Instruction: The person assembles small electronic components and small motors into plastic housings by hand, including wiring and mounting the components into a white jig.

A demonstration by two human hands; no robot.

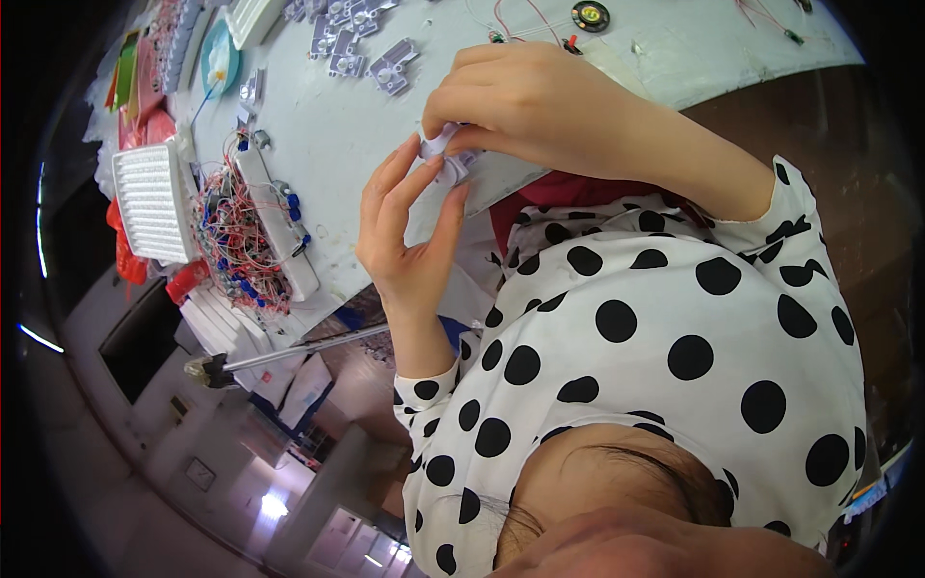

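Observation:
Over the front edge of the table, both of my hands meet at a small pale lilac plastic part (455,170). My right hand (544,104) reaches across from the right, its thumb and fingers pinched on the part's upper end. From below, the fingertips and thumb of my left hand (407,217) close around the lower side. The fingers cover much of the part, so its full shape is hidden. Farther back on the table lie several similar lilac plastic housings (391,67).
Left on the table, a tangle of red and blue wires (236,231) lies beside a long white foam tray (275,226). A ridged white tray (152,204) and a blue dish (221,60) stand farther left. At the back are a small round speaker (591,15) and loose wires.

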